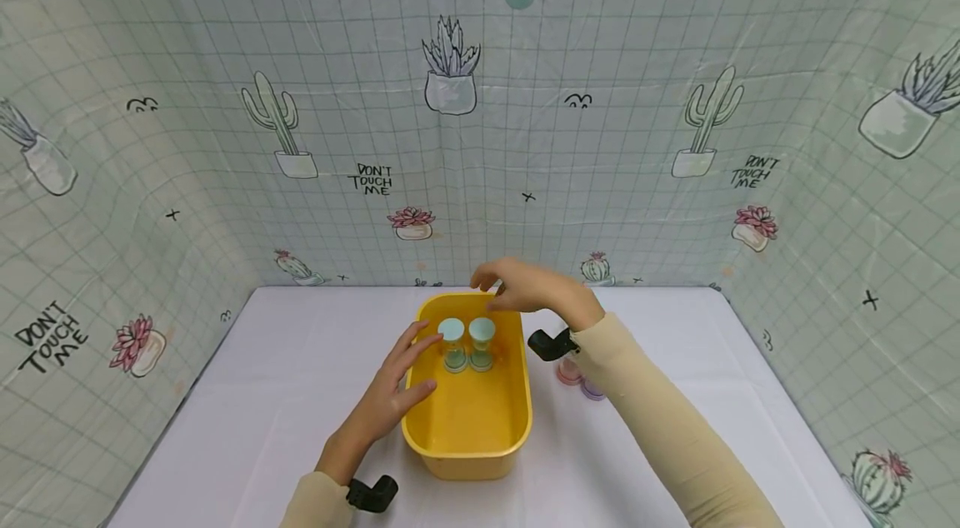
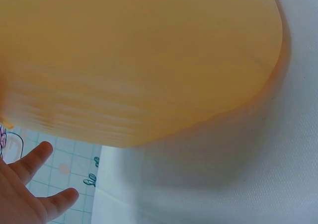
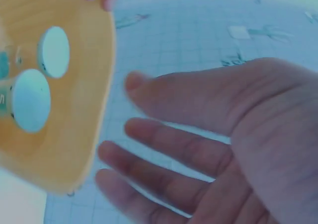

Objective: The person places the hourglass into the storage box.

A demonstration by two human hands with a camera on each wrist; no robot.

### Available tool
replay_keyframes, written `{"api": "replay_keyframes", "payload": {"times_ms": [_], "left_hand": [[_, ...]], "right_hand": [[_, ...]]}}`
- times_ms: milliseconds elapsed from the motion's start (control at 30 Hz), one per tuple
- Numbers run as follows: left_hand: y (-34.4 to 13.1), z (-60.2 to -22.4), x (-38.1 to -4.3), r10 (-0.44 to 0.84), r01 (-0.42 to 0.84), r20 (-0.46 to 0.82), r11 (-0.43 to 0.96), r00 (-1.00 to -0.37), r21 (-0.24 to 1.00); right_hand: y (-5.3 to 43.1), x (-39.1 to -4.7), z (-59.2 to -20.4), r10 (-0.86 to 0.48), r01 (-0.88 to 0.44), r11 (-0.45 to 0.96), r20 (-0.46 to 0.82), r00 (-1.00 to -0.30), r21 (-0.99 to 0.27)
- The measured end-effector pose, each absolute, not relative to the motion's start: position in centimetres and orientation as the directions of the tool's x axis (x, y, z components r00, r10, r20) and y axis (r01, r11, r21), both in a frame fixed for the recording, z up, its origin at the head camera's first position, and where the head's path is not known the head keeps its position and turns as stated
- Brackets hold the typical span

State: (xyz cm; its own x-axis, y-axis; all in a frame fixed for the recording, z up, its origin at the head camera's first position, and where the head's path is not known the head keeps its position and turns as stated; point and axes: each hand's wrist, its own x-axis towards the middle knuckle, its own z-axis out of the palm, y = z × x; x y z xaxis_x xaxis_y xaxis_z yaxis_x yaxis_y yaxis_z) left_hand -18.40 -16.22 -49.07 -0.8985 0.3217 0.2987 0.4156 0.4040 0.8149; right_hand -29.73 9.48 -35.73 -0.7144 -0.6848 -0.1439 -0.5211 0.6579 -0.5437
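Observation:
Two sand timers with pale teal ends, a left one (image 1: 453, 331) and a right one (image 1: 482, 331), stand upright side by side inside a yellow plastic bin (image 1: 472, 428). My left hand (image 1: 386, 395) is at the bin's left side, its fingers spread near the rim; whether they touch it I cannot tell. Over the far right corner of the bin hovers my right hand (image 1: 528, 286), holding nothing. The right wrist view shows that hand's fingers (image 3: 164, 134) loosely extended and apart from the bin wall (image 3: 92, 110).
To the right of the bin, partly hidden by my right sleeve (image 1: 637, 395), are a pink sand timer (image 1: 568, 374) and a purple one (image 1: 592, 391). A white cloth covers the table (image 1: 300, 361). Printed fabric walls (image 1: 525, 136) stand behind and on both sides.

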Motion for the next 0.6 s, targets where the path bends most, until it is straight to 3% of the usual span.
{"api": "replay_keyframes", "payload": {"times_ms": [300,600], "left_hand": [[-16.0,-49.2,-18.4,0.318,0.414,0.297,0.419,-0.9,0.808],[-16.1,-49.2,-18.4,0.313,0.416,0.302,0.42,-0.9,0.807]], "right_hand": [[15.4,-29.0,-36.7,-0.609,-0.536,0.631,0.07,-0.79,-0.561],[20.5,-30.1,-38.5,-0.581,-0.532,0.703,0.051,-0.812,-0.472]]}}
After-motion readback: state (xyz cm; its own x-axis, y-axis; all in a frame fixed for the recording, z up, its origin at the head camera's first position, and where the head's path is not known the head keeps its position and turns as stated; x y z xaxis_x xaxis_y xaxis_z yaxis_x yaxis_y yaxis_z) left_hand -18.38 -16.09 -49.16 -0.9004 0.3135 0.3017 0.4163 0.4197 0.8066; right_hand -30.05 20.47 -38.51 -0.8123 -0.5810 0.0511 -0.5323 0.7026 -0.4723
